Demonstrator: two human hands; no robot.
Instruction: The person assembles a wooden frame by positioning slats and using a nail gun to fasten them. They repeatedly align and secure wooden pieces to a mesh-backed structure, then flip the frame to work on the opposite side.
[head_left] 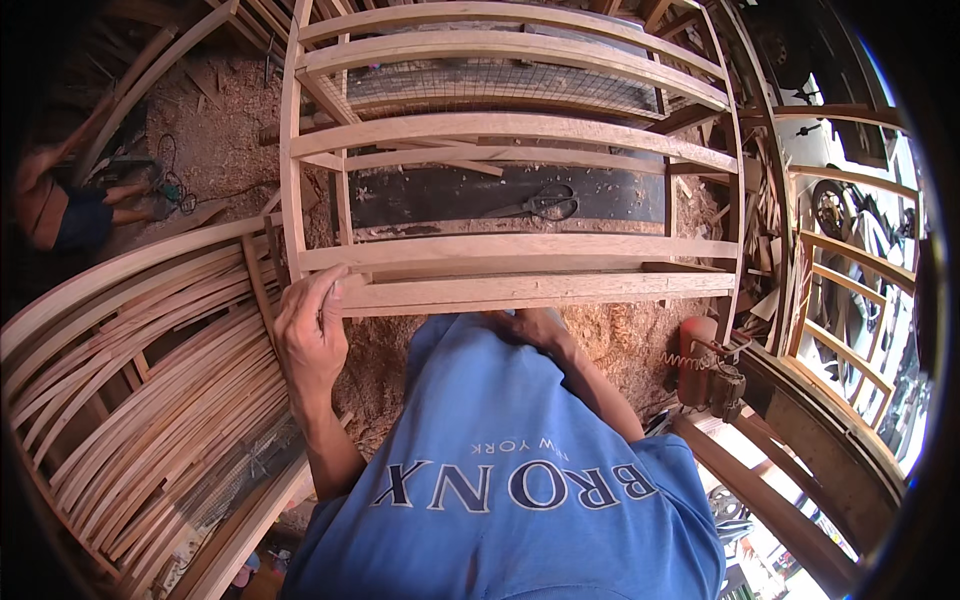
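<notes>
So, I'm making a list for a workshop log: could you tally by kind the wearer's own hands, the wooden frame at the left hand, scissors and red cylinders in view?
Own hands: 2 (left hand; right hand, partly hidden)
Wooden frame at the left hand: 1
Scissors: 1
Red cylinder: 1
Total: 5
</notes>
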